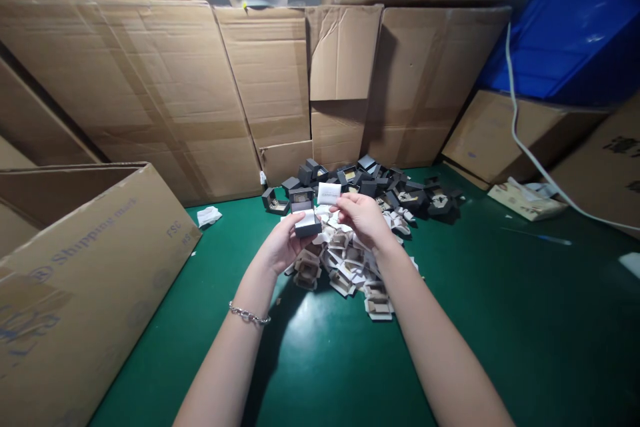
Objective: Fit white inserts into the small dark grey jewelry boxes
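My left hand [281, 245] is closed around a small dark grey jewellery box [304, 212] with its lid up and a pale lining showing. Just right of it, my right hand [363, 217] pinches a small white card [329, 193] by its lower edge, holding it above and beside the open box. Both hands hover over a heap of pale cardboard inserts [350, 263] on the green table [500, 320]. Behind that heap lies a pile of more dark grey boxes [395, 190], several of them open.
A large open cardboard carton [85, 267] stands at the left. Flattened cardboard sheets [250, 93] wall in the back. A white cable [530, 147], a flat packet [525, 200] and a blue bin [575, 27] are at the right. A scrap of white paper [209, 215] lies near the carton.
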